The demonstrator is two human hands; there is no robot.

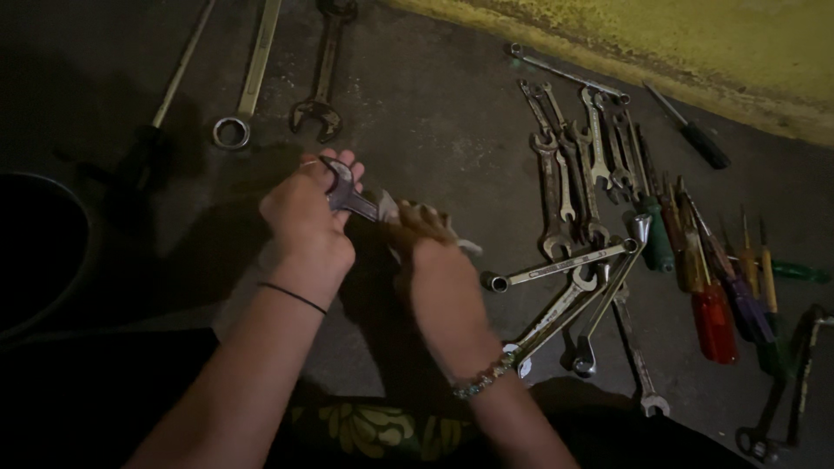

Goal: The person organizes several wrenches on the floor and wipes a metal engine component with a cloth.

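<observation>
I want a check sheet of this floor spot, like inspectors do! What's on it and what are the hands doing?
Surface: dark, rough floor, dimly lit.
Job's things: a small open-ended wrench and a pale cloth, both held above the floor.
Clutter: three long tools at the top left; a pile of wrenches on the right; screwdrivers with coloured handles beside them; a dark round container at the left edge.
Grippers: left hand grips the wrench; right hand holds the cloth against it.
Cables: nothing seen.
Surroundings: yellow wall along the top right; patterned clothing at the bottom.
</observation>
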